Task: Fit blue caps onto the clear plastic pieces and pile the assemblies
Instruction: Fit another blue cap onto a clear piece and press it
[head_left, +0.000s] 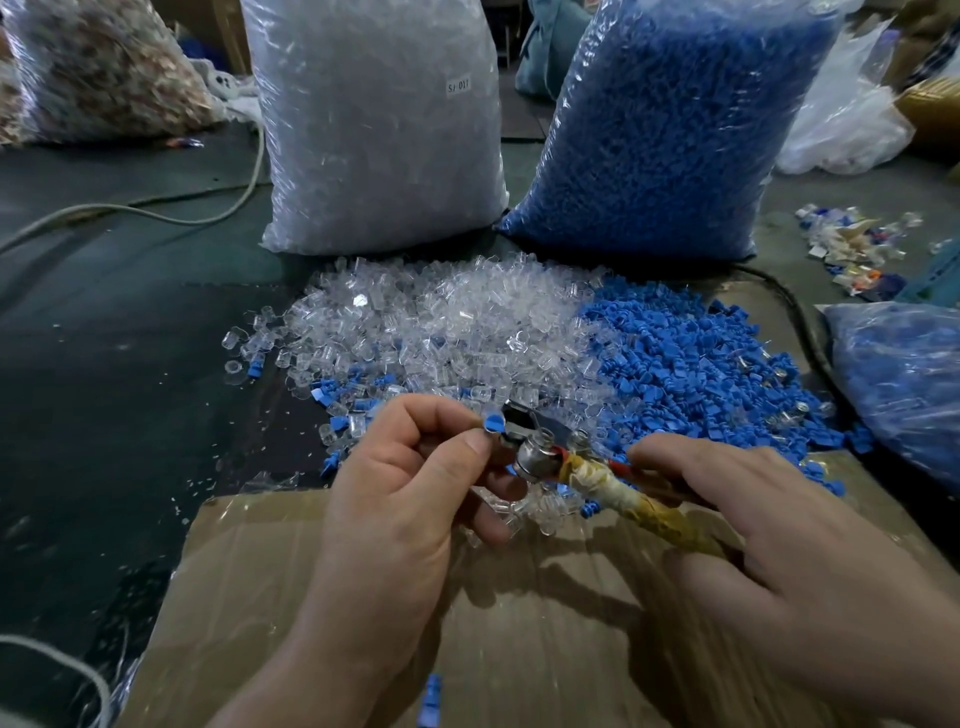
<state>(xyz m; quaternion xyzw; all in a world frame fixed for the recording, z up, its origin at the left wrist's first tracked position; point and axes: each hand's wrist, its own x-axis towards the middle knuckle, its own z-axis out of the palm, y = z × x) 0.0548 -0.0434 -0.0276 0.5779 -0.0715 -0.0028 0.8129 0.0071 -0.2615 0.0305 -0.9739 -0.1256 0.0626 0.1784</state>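
- Left hand (410, 493): thumb and forefinger pinch a single blue cap (492, 422), and the other fingers curl beneath. The cap is held up against the metal head of a hand tool (535, 457), apparently so that the tool can press it home.
- Right hand (769, 525): it grips the tape-wrapped handle of that tool, with the fingers closed over it. The handle angles down toward the person, so the head meets the left hand at mid-frame.
- Whether a clear piece already sits in the tool's head cannot be determined; glare and the fingers hide that spot.
- Stock: a heap of clear pieces (447, 322) lies directly beyond the hands, and the heap of blue caps (701, 374) touches its right side. Both are within easy reach, which suits repeated picking.
- Reserve: a full bag of clear pieces (374, 130) and a full bag of blue caps (665, 130) stand upright behind their respective heaps.
- A cardboard sheet (519, 623) lies under the hands, and the near edges of the heaps spill onto it.
- One loose blue part (431, 696) lies on the cardboard near the bottom edge.
- Assessment: a fitting step is in hand. No separate pile of finished assemblies can be identified with confidence.
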